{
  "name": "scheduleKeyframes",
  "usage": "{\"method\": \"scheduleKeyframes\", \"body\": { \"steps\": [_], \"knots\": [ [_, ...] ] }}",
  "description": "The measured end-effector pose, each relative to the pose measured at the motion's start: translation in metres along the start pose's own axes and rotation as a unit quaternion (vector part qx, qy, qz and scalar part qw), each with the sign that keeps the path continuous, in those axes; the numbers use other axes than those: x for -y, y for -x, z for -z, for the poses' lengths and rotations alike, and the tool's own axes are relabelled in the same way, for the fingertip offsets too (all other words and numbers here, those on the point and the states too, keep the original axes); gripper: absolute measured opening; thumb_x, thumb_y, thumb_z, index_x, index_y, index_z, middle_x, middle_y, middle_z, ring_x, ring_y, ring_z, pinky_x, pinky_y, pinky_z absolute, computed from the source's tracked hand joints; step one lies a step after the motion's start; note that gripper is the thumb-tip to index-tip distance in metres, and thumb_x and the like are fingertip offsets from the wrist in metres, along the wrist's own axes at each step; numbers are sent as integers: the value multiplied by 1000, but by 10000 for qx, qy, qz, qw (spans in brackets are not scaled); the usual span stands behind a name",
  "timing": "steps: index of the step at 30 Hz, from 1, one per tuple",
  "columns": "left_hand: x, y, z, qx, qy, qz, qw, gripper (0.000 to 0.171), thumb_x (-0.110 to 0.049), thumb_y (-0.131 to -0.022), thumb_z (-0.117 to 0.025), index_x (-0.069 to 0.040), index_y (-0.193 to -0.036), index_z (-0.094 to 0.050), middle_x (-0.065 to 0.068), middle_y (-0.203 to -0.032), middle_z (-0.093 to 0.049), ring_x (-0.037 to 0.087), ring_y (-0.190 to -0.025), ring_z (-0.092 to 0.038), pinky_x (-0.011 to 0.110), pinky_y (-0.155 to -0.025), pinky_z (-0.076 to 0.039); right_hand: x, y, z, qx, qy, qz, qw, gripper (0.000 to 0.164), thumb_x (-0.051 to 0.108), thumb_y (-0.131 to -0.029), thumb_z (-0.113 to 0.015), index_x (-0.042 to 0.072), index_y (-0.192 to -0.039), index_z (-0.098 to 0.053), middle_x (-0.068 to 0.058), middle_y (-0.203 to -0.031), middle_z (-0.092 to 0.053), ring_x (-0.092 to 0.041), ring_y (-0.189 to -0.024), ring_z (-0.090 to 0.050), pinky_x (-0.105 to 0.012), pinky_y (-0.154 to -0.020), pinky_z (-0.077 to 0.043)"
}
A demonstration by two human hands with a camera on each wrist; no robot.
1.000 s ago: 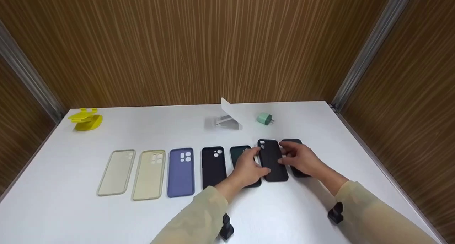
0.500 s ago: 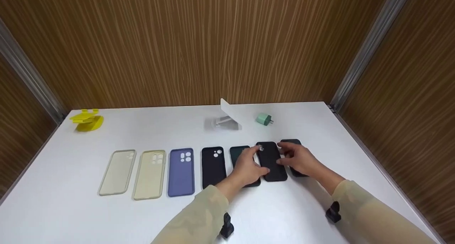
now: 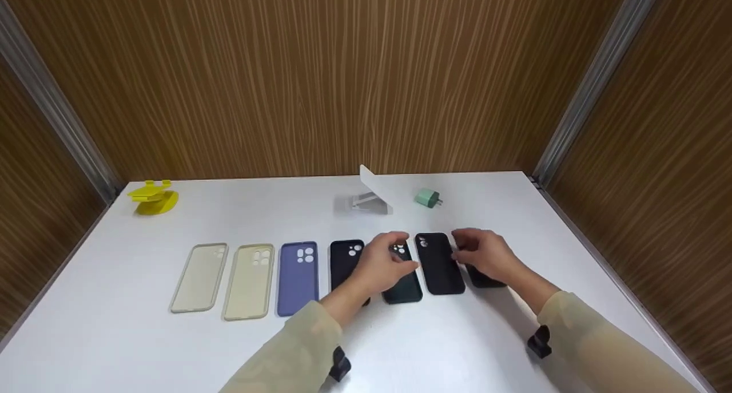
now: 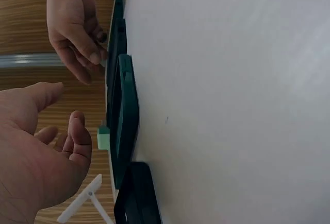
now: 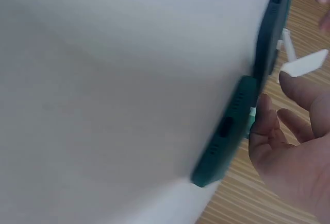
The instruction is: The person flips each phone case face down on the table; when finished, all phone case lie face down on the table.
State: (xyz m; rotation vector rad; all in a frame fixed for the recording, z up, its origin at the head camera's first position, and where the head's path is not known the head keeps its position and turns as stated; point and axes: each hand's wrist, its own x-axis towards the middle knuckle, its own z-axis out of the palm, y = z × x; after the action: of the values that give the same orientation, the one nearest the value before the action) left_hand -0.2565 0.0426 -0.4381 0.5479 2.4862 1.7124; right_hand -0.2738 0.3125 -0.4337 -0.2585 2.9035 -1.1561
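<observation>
In the head view, a black phone case [image 3: 440,267] lies flat between my two hands. My left hand [image 3: 382,264] hovers over a dark green phone case [image 3: 406,287] and another black phone case [image 3: 342,261], hiding parts of both. Its thumb and fingers are spread, holding nothing. My right hand [image 3: 489,254] is beside the first black case, its loosely bent fingers around no object. Beneath it, mostly covered, lies a dark phone case [image 3: 486,280], which shows as dark green [image 5: 227,131] in the right wrist view.
Further left in the row lie a purple case [image 3: 297,281], a cream case [image 3: 249,284] and a pale grey case [image 3: 200,278]. Behind stand a yellow phone stand [image 3: 154,199], a white stand [image 3: 374,193] and a green charger plug [image 3: 428,198]. Wood-grain panels [image 3: 320,78] enclose the white table [image 3: 143,347].
The black case between my hands has settled flat. My left hand has let go of it and moved left. My right hand has barely moved. The head view has shifted slightly.
</observation>
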Motion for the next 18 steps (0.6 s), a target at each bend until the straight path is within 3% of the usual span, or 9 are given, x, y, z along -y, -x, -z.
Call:
{"method": "scheduleKeyframes", "body": {
  "steps": [6,12,18],
  "knots": [
    [12,14,23,154,-604,-169,9979,57,-11,-88,-86,0,-140,-64,17,-129,-64,10,-79,-59,28,-70,-54,19,6,-4,-27,-304,122,9995,47,8,-96,-77,-3,-140,-65,-18,-119,-73,-31,-109,-69,-42,-93,-57],
    [23,22,26,241,-1157,-429,9921,55,-13,-83,-89,1,-132,-69,15,-124,-64,14,-80,-60,30,-77,-54,34,12,-28,93,-797,173,9966,46,3,-95,-78,-4,-138,-66,-14,-114,-73,-26,-104,-71,-30,-88,-57],
    [20,27,33,453,-1596,-429,9852,60,-21,-83,-90,-3,-136,-68,15,-136,-63,31,-113,-64,44,-105,-50,42,13,-45,267,-813,195,9961,48,4,-94,-79,-5,-139,-65,-11,-111,-73,-22,-99,-69,-27,-86,-56]
  ]
}}
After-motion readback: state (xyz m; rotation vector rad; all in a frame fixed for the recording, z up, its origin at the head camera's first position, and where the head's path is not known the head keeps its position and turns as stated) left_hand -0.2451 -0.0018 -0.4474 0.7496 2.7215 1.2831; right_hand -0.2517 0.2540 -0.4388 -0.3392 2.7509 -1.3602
